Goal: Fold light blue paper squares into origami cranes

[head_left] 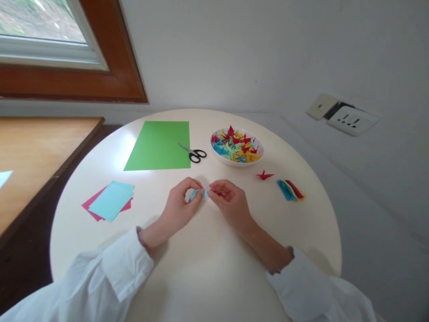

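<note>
A small folded piece of light blue paper (193, 195) is between my two hands, just over the middle of the white table. My left hand (182, 201) pinches it between thumb and fingertips. From the other side, my right hand (231, 201) has its thumb and fingers closed at the paper's right tip; the fingers partly hide the contact there. Behind the hands, a white bowl (234, 163) holds many small folded paper cranes in several colours. One red paper crane (264, 175) lies on the table to the right of the bowl.
Black-handled scissors (194, 154) rest partly on a large green sheet (161, 145) at the back. Light blue square sheets (112, 200) overlap pink sheets (94, 203) on the left. Folded coloured paper strips (291, 190) lie at right. The round table (201, 268) meets the wall behind.
</note>
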`<state>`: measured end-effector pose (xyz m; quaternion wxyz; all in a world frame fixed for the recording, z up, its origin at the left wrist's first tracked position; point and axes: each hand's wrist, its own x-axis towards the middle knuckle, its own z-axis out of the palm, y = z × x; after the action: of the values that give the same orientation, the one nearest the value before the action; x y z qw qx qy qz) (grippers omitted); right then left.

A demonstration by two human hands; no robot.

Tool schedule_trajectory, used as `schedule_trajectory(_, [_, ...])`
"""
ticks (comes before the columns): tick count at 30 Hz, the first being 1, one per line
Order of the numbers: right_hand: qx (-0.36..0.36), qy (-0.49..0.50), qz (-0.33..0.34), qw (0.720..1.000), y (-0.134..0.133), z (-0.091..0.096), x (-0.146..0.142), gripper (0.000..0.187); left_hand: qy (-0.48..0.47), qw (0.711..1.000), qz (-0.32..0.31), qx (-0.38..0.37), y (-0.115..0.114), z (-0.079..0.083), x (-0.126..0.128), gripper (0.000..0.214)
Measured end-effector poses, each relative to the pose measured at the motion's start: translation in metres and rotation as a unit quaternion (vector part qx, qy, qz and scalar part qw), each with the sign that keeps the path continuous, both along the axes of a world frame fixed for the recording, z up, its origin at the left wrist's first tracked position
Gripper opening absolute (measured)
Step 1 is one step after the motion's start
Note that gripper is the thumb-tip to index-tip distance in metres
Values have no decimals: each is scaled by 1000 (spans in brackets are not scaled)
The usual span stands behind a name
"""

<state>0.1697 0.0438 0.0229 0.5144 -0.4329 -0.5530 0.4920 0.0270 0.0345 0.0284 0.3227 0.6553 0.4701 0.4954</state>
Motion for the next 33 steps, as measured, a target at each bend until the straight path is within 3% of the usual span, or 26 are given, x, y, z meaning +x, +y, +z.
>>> schedule_trajectory(14, [51, -84, -6, 995, 0, -1, 2, 12, 9, 1000, -22, -2, 0, 2, 0, 2])
schedule_trajectory(21, [108, -175, -71, 976, 0, 4, 5, 7, 72, 996, 35, 38, 0, 9, 0, 7])
schedule_trajectory(26, [135, -220, -97, 961, 0, 7, 7, 3, 88, 994, 61, 10, 2, 8, -1, 12])
schedule_trajectory(33, [168, -238, -110, 950, 1, 5, 8, 4, 68, 996, 45, -48, 2, 7, 0, 14])
